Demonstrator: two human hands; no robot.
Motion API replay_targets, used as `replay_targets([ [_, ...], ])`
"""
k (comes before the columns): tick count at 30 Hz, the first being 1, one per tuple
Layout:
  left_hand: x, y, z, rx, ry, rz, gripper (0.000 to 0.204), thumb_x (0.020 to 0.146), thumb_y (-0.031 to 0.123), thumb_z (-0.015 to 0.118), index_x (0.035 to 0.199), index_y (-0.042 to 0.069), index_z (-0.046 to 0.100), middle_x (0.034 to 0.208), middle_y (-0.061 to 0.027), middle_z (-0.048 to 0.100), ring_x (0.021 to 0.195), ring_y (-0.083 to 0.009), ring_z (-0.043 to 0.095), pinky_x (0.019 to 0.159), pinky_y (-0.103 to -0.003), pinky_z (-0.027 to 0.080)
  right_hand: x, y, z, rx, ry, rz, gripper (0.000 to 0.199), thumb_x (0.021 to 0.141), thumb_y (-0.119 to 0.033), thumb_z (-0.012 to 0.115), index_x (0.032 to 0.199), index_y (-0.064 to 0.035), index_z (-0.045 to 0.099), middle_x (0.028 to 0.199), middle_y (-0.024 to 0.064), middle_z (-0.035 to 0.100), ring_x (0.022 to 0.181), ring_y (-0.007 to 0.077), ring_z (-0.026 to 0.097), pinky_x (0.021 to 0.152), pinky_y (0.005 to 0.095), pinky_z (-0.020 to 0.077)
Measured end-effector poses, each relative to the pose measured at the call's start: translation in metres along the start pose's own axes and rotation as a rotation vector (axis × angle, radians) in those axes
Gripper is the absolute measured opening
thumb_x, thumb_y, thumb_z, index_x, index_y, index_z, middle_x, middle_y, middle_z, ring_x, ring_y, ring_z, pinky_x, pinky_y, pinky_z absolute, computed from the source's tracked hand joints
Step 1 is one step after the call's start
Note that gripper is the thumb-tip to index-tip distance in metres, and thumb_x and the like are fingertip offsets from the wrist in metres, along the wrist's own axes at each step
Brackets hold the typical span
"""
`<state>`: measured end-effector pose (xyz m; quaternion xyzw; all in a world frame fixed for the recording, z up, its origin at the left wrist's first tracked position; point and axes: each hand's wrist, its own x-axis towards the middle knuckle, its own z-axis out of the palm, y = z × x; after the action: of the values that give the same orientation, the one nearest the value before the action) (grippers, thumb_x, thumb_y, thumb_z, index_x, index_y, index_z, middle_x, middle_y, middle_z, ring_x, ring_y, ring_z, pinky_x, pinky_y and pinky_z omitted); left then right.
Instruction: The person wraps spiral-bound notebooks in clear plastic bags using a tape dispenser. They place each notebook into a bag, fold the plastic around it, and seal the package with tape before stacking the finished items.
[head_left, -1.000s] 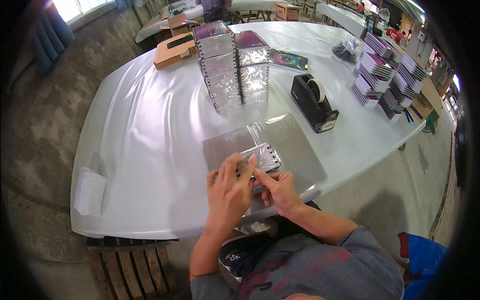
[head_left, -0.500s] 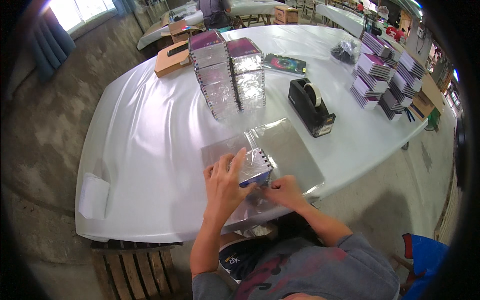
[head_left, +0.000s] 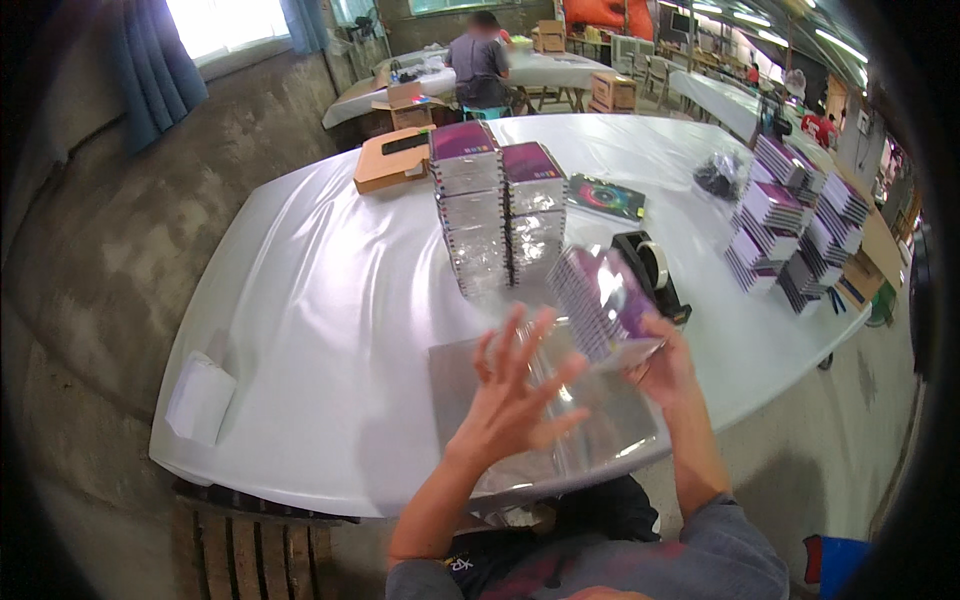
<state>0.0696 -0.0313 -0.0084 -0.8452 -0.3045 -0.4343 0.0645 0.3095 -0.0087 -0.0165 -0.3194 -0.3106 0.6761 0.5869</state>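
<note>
My right hand (head_left: pixel 664 372) grips a bundle of spiral-bound notebooks (head_left: pixel 606 300), purple on its cover face and wrapped in shiny clear film. It is raised and tilted over the table, its bound edge facing left. My left hand (head_left: pixel 512 405) hovers to the left, apart from the bundle, fingers spread, holding nothing and slightly blurred. Beneath my hands lie clear plastic sheets (head_left: pixel 462 385) on the table. Just beyond stand two tall stacks of wrapped purple notebooks (head_left: pixel 468 215). A black tape dispenser (head_left: pixel 674 303) sits behind the bundle, which partly hides it.
A white plastic cover spreads over the table (head_left: pixel 300 330). A folded white bundle (head_left: pixel 200 395) lies at its left edge. Farther off are a cardboard box (head_left: pixel 385 165), a dark printed item (head_left: pixel 608 197), a clear bag (head_left: pixel 722 178) and notebook piles (head_left: pixel 770 225). A person (head_left: pixel 480 65) sits beyond.
The bundle has gone from lying on the plastic sheets to being raised in my right hand, with its purple cover showing. My left hand has let go of it. The view has tilted upward.
</note>
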Motion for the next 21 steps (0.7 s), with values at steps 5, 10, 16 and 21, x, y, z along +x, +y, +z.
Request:
replay_targets([
  [5,-0.022,-0.048,0.022,0.181,0.008,-0.68,0.089,0.07,0.044,0.076,0.142,0.014,0.032,0.147,-0.0191,0.025,0.136,-0.0371,0.025,0.102,-0.057,0.021,0.081,-0.067,0.054,-0.233,-0.014,-0.376,0.05,0.083,-0.032,0.062,0.126,-0.0123,0.047,0.094,0.0003,0.059,0.072,0.0109,0.058,0.045,0.024,0.0411],
  [10,-0.067,-0.086,0.035,0.222,-0.418,-1.004,0.07,0.074,0.044,0.071,0.134,0.016,0.048,0.144,-0.016,0.035,0.135,-0.0333,0.03,0.1,-0.061,0.022,0.192,-0.108,0.075,-0.27,0.017,-0.276,0.025,0.083,-0.039,0.061,0.095,-0.0165,0.059,0.08,-0.0025,0.062,0.064,0.0104,0.057,0.042,0.0254,0.0346],
  [16,-0.075,-0.087,0.013,0.189,-0.549,-1.1,0.07,0.074,0.047,0.07,0.134,0.017,0.048,0.148,-0.0154,0.031,0.139,-0.0312,0.025,0.103,-0.058,0.023,0.254,-0.086,0.091,-0.465,0.139,-0.234,0.026,0.079,-0.047,0.059,0.086,-0.0229,0.059,0.082,-0.0005,0.059,0.075,0.0125,0.052,0.059,0.0304,0.0348],
  [21,-0.086,-0.091,0.023,0.179,-0.515,-1.054,0.076,0.074,0.048,0.071,0.138,0.016,0.045,0.149,-0.0161,0.029,0.14,-0.031,0.024,0.106,-0.047,0.026,0.268,-0.074,0.081,-0.623,0.116,-0.214,0.05,0.078,-0.054,0.058,0.112,-0.0171,0.056,0.109,0.0053,0.058,0.102,0.0191,0.052,0.087,0.0386,0.0352],
])
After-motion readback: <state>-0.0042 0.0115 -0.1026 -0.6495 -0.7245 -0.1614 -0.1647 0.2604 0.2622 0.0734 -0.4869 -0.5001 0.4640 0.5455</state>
